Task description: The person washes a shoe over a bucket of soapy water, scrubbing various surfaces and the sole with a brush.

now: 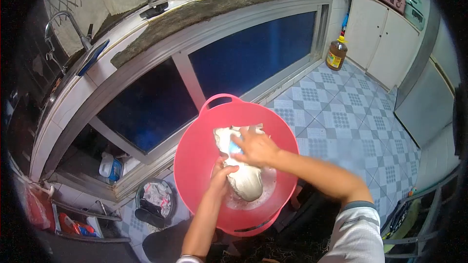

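A large pink basin (195,165) with two handles stands in front of me, with some foamy water at its bottom. Inside it is a white shoe (246,181), its rounded toe pointing toward me. My left hand (222,175) grips the shoe's left side, thumb on top. My right hand (258,148) lies over the shoe's upper part, fingers curled around a light blue object (235,147) pressed on the shoe. What that object is cannot be made out fully, as the fingers cover part of it.
A bin with crumpled litter (157,197) stands left of the basin. Cabinets with dark blue sliding panels (253,53) run behind it, under a counter with a faucet (73,24). An oil bottle (336,54) stands on the tiled floor (331,102) at the back right.
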A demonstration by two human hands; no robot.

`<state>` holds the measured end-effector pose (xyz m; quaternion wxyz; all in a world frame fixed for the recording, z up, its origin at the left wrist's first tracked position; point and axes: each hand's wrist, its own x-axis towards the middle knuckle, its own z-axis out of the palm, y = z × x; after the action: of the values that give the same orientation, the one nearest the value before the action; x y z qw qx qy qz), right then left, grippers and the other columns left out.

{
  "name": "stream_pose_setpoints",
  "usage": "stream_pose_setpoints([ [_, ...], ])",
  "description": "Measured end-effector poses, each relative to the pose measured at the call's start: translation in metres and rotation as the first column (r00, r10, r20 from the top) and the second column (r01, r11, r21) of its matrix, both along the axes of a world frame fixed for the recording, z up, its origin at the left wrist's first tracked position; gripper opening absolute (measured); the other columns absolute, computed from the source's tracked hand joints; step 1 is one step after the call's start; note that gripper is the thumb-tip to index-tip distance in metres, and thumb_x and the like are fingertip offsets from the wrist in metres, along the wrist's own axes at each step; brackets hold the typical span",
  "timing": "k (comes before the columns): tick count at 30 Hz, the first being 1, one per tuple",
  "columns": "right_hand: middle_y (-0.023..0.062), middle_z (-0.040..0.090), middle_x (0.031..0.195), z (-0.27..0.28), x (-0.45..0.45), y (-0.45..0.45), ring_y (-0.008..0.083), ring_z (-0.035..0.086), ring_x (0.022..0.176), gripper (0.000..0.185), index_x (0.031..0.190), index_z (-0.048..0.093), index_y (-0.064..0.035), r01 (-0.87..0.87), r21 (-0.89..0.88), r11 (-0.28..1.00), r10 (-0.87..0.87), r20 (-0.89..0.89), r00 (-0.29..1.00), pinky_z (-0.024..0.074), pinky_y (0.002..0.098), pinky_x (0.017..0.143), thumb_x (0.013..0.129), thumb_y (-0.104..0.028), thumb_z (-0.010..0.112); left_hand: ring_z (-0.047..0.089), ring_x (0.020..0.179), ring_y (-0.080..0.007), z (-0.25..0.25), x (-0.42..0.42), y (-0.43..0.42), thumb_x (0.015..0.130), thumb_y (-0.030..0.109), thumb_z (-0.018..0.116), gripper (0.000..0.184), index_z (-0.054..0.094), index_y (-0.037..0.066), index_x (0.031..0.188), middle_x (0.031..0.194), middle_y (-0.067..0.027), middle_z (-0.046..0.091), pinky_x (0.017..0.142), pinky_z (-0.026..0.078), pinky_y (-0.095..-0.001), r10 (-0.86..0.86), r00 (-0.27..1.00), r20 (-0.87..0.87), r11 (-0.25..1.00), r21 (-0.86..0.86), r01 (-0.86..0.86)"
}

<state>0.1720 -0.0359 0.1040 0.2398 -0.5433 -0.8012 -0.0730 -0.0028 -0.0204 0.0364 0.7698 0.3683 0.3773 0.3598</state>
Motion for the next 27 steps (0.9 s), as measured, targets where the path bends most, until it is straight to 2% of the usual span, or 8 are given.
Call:
stream_pose_setpoints([
  [2,0.0198,0.052,0.094,0.002,-0.002,0.002,0.0349,0.057,0.084,0.046,0.108,0.051,-0.0052,-0.142,-0.16,0.977,0.146,0.015,0.989,0.0493,0.0453,0.061,0.081,-0.043,0.052,0.05,0.094,-0.0224,0.013,-0.001,0.002,0.063,0.0,0.065,0.067,0.034,0.0,0.122,0.098,-0.0114,0.052,0.084,0.043,-0.0361,0.004,1.0,-0.01,1.0,0.029,-0.003],
  [5,0.0219,0.051,0.101,-0.004,0.016,0.029,0.0369,0.058,0.087,0.049,0.115,0.047,-0.0074,0.061,-0.229,0.971,-0.081,-0.081,0.993,0.049,0.0453,0.07,0.084,-0.046,0.048,0.05,0.097,-0.0227,0.037,-0.006,0.002,0.06,-0.001,0.066,0.064,0.037,0.0,0.117,0.103,-0.0131,0.048,0.081,0.045,-0.0359,-0.022,0.986,-0.166,1.0,0.015,0.025],
  [9,0.0216,0.052,0.104,-0.02,-0.004,0.011,0.0364,0.059,0.086,0.052,0.116,0.048,-0.0058,-0.075,-0.08,0.994,0.064,-0.14,0.988,0.0479,0.0477,0.072,0.084,-0.047,0.047,0.056,0.091,-0.0254,0.02,-0.014,0.004,0.062,-0.004,0.06,0.059,0.038,-0.001,0.117,0.101,-0.0155,0.053,0.081,0.048,-0.035,0.018,0.977,-0.213,0.996,0.09,0.001],
  [10,0.0242,0.048,0.109,0.001,-0.01,-0.004,0.0374,0.055,0.097,0.056,0.123,0.044,-0.0064,-0.203,-0.351,0.914,0.191,-0.07,0.979,0.0469,0.0467,0.079,0.083,-0.045,0.049,0.055,0.093,-0.0246,0.016,-0.019,0.003,0.062,-0.002,0.062,0.059,0.039,0.0,0.116,0.103,-0.0145,0.051,0.081,0.047,-0.0353,-0.007,0.985,-0.174,0.997,0.079,0.021],
  [15,0.0219,0.049,0.108,-0.006,0.024,0.028,0.0358,0.055,0.097,0.054,0.122,0.046,-0.0079,0.085,-0.365,0.927,-0.134,-0.109,0.985,0.0475,0.0471,0.075,0.083,-0.045,0.05,0.056,0.091,-0.0223,0.022,-0.026,-0.021,0.062,-0.003,0.062,0.055,0.042,0.002,0.113,0.102,-0.0134,0.052,0.079,0.048,-0.0339,0.003,0.997,-0.071,0.999,-0.041,-0.006],
  [19,0.0195,0.052,0.103,-0.012,-0.01,-0.014,0.0335,0.055,0.094,0.051,0.118,0.047,-0.0077,-0.212,-0.241,0.947,0.202,-0.067,0.977,0.0473,0.0475,0.071,0.084,-0.045,0.048,0.056,0.091,-0.0217,0.009,-0.026,-0.017,0.061,-0.004,0.063,0.054,0.043,0.003,0.111,0.102,-0.0131,0.052,0.079,0.048,-0.0341,-0.01,0.995,-0.095,1.0,0.016,0.012],
  [23,0.0188,0.052,0.1,-0.024,0.01,0.013,0.0326,0.056,0.091,0.052,0.12,0.046,-0.0076,0.044,-0.358,0.933,-0.062,-0.041,0.997,0.0479,0.0463,0.071,0.084,-0.045,0.048,0.056,0.088,-0.0203,-0.001,-0.033,-0.018,0.06,-0.005,0.063,0.051,0.044,0.004,0.107,0.098,-0.011,0.053,0.076,0.048,-0.0324,0.064,0.992,-0.108,0.998,0.002,-0.064],
  [27,0.0185,0.053,0.096,-0.031,-0.008,-0.013,0.0327,0.056,0.09,0.05,0.115,0.047,-0.0053,-0.047,-0.148,0.988,0.063,0.108,0.992,0.0483,0.0457,0.069,0.083,-0.044,0.049,0.054,0.084,-0.019,0.001,-0.026,-0.018,0.06,-0.006,0.061,0.05,0.044,0.003,0.106,0.096,-0.0097,0.052,0.074,0.046,-0.0304,0.08,0.995,-0.066,0.996,-0.043,-0.083],
])
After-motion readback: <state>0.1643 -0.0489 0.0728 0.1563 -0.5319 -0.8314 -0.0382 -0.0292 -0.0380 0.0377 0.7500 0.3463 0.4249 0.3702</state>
